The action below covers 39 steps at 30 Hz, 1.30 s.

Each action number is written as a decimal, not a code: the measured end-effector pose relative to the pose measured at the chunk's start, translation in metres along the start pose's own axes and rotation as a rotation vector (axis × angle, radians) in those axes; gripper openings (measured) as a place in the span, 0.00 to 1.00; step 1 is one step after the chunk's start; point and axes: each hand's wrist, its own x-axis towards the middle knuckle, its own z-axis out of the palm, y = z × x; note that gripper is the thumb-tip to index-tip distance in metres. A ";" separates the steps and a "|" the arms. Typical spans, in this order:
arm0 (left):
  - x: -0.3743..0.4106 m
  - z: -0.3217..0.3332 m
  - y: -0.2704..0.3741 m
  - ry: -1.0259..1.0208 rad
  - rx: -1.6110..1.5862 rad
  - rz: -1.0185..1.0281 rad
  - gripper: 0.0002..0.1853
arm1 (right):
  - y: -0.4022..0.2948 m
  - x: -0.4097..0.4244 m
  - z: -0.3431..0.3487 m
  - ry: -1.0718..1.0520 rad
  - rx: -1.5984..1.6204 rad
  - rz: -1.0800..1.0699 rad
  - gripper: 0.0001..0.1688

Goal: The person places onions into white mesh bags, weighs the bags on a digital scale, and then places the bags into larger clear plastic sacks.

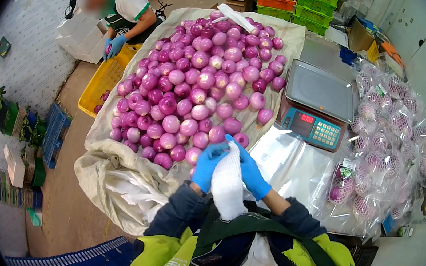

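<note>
Between my two blue-gloved hands hangs a white mesh net sleeve [227,185], its lower end down by my apron. My left hand [208,164] pinches the sleeve near its top. On the other side, my right hand [251,172] has its fingers at the same top edge. Just beyond my hands lies a big heap of peeled purple onions [194,90] on a pale woven sheet [286,33]. To the right stands a digital scale [317,106] with a bare metal pan and a lit red display. Flat clear plastic bags [293,164] lie in front of it.
Netted, bagged onions [391,128] are piled at the right. A co-worker [132,13] in blue gloves holds an onion over a yellow crate [103,78] at the left. Green crates [314,9] are stacked at the back. White nets [140,196] lie in the sheet's folded corner.
</note>
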 end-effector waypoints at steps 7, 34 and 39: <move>-0.002 0.041 -0.016 -0.240 0.032 -0.237 0.13 | -0.027 -0.035 -0.041 0.005 -0.088 0.230 0.36; -0.058 0.064 -0.061 0.243 0.110 0.170 0.03 | 0.008 -0.090 -0.054 0.177 0.256 0.428 0.08; -0.037 0.035 -0.086 0.088 -0.503 0.038 0.09 | 0.002 -0.081 -0.056 0.240 0.239 0.161 0.06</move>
